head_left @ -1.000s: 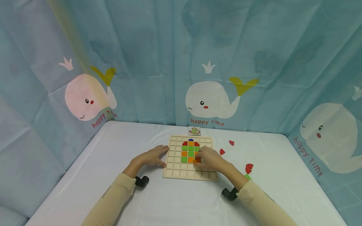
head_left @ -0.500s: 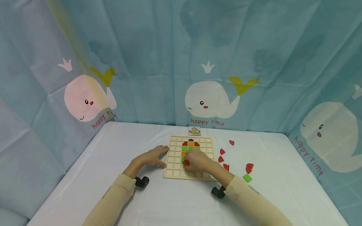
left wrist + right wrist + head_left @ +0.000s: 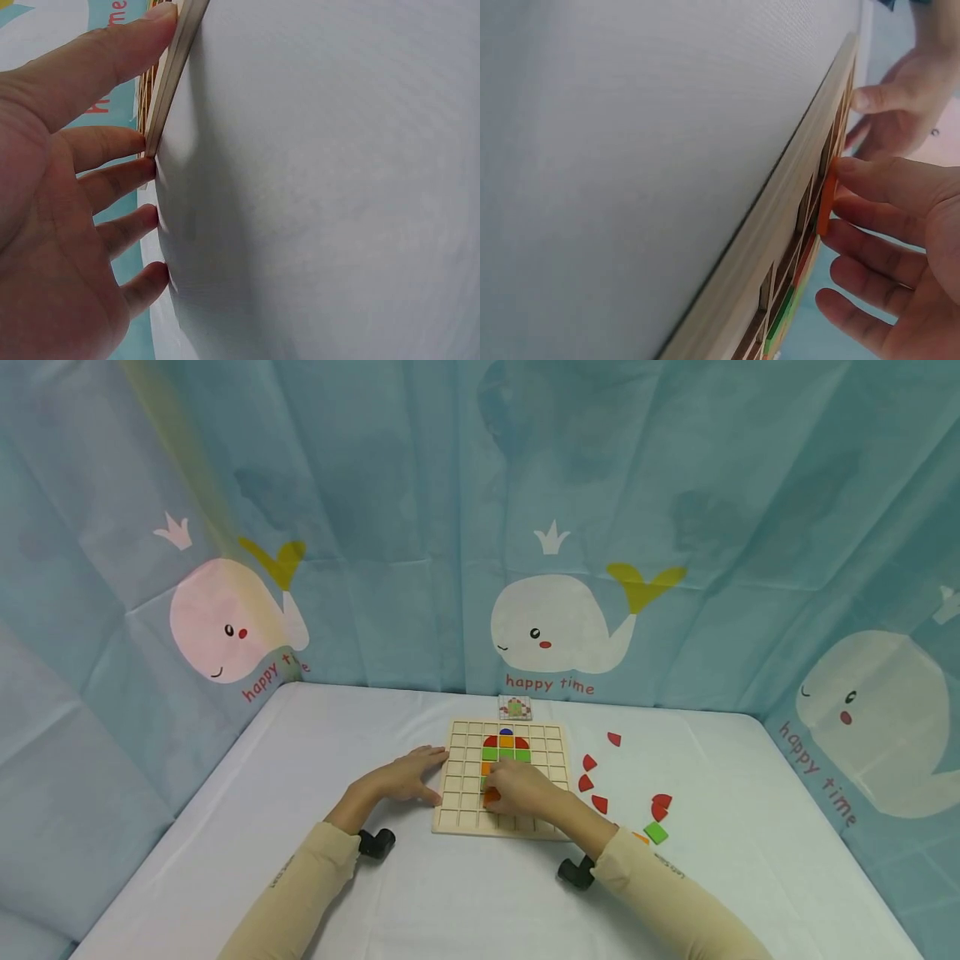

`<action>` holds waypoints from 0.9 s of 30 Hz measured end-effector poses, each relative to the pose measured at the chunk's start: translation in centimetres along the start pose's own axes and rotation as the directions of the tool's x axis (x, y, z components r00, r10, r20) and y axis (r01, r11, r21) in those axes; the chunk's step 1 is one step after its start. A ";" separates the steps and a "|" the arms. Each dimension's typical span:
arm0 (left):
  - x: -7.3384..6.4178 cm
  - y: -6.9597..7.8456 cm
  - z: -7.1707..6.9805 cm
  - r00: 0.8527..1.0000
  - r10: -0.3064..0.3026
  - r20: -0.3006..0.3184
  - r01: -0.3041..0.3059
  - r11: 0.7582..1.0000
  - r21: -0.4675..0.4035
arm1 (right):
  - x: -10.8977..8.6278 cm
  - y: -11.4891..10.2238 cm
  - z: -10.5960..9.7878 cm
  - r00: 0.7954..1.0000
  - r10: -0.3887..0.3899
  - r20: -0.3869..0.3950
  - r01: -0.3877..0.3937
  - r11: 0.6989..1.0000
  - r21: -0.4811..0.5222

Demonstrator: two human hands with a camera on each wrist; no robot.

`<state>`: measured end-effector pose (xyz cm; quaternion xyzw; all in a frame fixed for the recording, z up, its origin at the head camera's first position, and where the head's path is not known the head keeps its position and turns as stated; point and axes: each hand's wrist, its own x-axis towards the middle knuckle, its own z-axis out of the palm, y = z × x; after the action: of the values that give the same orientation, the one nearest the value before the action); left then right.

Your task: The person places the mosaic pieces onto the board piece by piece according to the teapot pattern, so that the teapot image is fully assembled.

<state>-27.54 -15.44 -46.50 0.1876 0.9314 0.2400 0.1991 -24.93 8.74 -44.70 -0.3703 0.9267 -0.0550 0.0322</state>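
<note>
My left hand [image 3: 405, 777] rests at the left edge of the wooden grid board [image 3: 459, 806], its thumb and extended fingers against the rim in the left wrist view. My right hand [image 3: 525, 789] reaches over the board and pinches a flat orange square tile [image 3: 829, 196] between thumb and fingers. That tile is at the grid cells, just below the left column of the pattern. Laid in the board are a blue half-round piece [image 3: 506, 732], red rounded pieces [image 3: 522, 742], green squares [image 3: 522, 756] and orange squares [image 3: 507, 742]. My right hand hides the pattern's lower part.
A small picture card [image 3: 515, 707] lies behind the board. To the right are several loose red quarter-round pieces [image 3: 662, 800], a green square [image 3: 656, 832] and an orange piece [image 3: 641, 838] by the sleeve. A blue whale-print curtain [image 3: 375, 568] stands behind the white table [image 3: 750, 827].
My right hand has moved left across the board, from the right column of the pattern to its lower left, with the orange tile, then slightly nearer me. The left hand has stayed put.
</note>
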 end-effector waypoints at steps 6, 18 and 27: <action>0.1 -0.2 0.0 1.000 0.011 -0.003 -0.011 1.000 0.001 | 0.2 -0.2 0.2 0.999 -0.042 -0.025 0.042 0.999 0.001; 0.1 -0.1 0.2 1.000 0.010 -0.009 -0.010 1.000 0.009 | -0.5 0.6 -0.5 1.000 0.024 -0.014 -0.022 0.990 0.140; 0.1 -0.1 0.2 1.000 0.003 -0.008 -0.003 1.000 0.010 | -3.7 2.6 -1.1 0.995 0.101 0.011 -0.101 0.976 0.194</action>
<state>-27.60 -15.43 -46.71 0.1890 0.9331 0.2366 0.1941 -24.13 13.24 -43.84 -0.3180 0.9345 -0.1433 0.0713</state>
